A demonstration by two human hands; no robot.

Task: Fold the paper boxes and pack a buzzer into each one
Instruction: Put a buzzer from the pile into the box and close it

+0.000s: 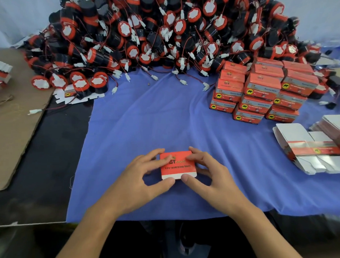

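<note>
A red paper box (177, 164) with a white flap edge stands on the blue cloth (165, 119) near the front. My left hand (144, 176) holds its left side, fingers on the top and thumb at the white flap. My right hand (208, 172) holds the right side the same way, thumb on the flap. A big heap of black and red buzzers (159, 35) with red wires and white plugs fills the back of the table. What is inside the box is hidden.
Stacked closed red boxes (263, 91) stand at the right back. Flat unfolded box blanks (309, 149) lie at the right edge. One flat blank (77, 95) lies under buzzers at the left. Brown cardboard (15, 123) covers the left side.
</note>
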